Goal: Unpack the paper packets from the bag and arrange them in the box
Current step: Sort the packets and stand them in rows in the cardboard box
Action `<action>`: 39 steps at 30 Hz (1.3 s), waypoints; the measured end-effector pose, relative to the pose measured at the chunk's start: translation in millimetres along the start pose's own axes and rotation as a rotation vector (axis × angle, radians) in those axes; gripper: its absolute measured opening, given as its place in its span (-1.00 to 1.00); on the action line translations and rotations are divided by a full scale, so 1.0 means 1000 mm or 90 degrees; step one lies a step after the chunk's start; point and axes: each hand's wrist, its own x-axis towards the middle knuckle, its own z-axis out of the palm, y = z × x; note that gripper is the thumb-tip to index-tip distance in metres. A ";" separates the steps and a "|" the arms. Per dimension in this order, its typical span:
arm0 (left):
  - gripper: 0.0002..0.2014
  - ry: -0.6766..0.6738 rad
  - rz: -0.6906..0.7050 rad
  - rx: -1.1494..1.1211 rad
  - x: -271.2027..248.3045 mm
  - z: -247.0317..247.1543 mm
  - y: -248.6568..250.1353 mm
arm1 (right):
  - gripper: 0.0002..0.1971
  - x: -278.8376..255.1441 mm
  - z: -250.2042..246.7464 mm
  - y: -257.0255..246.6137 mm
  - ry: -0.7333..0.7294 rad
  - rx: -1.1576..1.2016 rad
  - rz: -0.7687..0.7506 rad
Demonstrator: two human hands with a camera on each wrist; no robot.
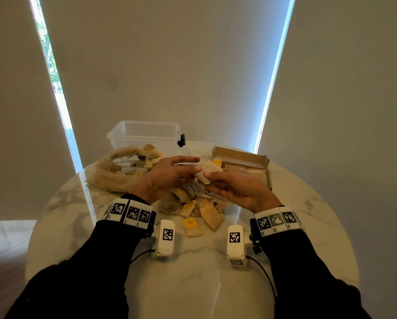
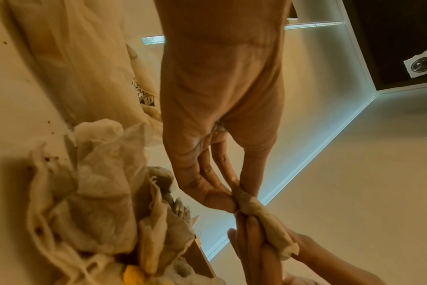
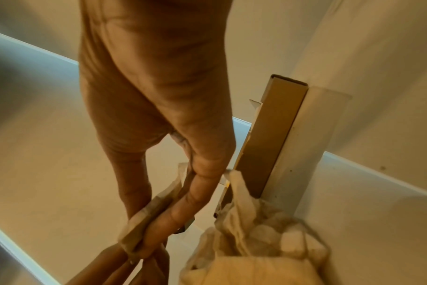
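Right, both hands are up over the round marble-patterned bench [image 1: 285, 226], sharing one tan paper packet [image 1: 207, 172]. One beige mesh bag [image 1: 110, 178] lies slumped at the left, its mouth open with several more packets showing inside. One flat brown cardboard box [image 1: 241, 161] sits open at the right, a layer of packets already lying in it, though the exact count there is hard to tell. One clear plastic tub [image 1: 144, 134] with a black clip stands behind the bag at the far edge. Between the wrists, a loose heap of packets [image 1: 192, 203] is spread on the bench, roughly ten, several carrying yellow tags; they overlap too much for an exact count.

The left hand [image 1: 167, 174] reaches in from the left, thumb and fingers [image 2: 215, 198] pinching the near end of the held packet, the forefinger stretched out straight above it. The right hand [image 1: 236, 186] comes from the right, palm turned inward, its fingers [image 3: 181, 212] lying long under the packet and its thumb pressing on top. The held packet hangs in the air above the heap, just in front of the cardboard box, and partly hides that box's near left corner in the head view.
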 end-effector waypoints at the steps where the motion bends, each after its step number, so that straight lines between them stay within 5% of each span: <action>1: -0.65 0.000 -0.001 -0.002 0.000 0.000 0.000 | -0.60 0.001 0.000 0.000 0.003 0.001 0.003; 8: -0.64 -0.017 0.001 -0.033 0.002 -0.001 0.000 | -0.46 0.005 0.000 -0.002 -0.029 0.047 0.038; 18: -0.75 0.048 0.000 -0.074 0.014 0.020 -0.029 | -0.50 0.021 -0.038 -0.026 0.020 -0.138 0.051; 23: -0.76 0.051 -0.005 -0.079 0.016 0.019 -0.030 | -0.47 0.032 -0.088 -0.071 0.104 -0.436 -0.007; 27: -0.77 0.046 -0.015 -0.052 0.019 0.021 -0.030 | -0.40 0.034 -0.125 -0.085 0.069 -0.630 0.008; 39: -0.78 0.036 -0.011 -0.034 0.015 0.022 -0.027 | -0.43 0.036 -0.146 -0.074 -0.061 -0.836 0.076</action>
